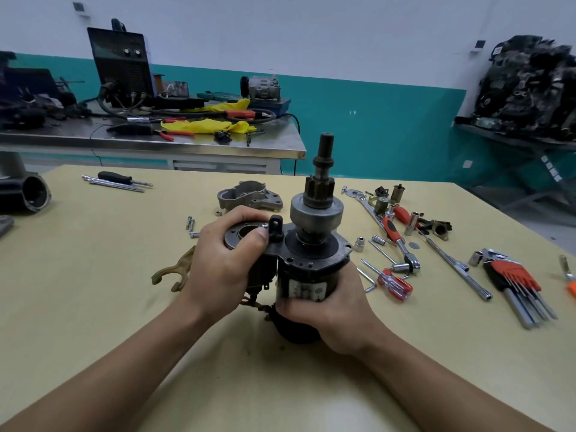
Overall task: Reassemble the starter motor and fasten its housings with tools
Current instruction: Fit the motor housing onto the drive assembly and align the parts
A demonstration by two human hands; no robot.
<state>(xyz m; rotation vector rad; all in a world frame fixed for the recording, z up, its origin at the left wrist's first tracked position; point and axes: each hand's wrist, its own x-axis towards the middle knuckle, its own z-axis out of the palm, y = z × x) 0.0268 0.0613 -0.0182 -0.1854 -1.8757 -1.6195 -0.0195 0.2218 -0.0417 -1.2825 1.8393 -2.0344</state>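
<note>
Mid-assembly: left hand point(218, 269) grips the solenoid point(241, 236), right hand point(336, 307) wraps the starter motor point(311, 266) body, both at frame centre. Next, probably, fit the fork point(174, 272) and nose housing point(249, 198) — aligned carefully

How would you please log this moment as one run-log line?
starter motor: held upright | left hand: grips its side cylinder | right hand: grips its body | housing: on table behind | fork: at left

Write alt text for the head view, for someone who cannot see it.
Two hands hold a partly assembled starter motor upright on a tan table: left hand on the solenoid side, right hand round the body. An aluminium housing lies behind, a fork lever at left, a ratchet and hex keys at right.
</note>
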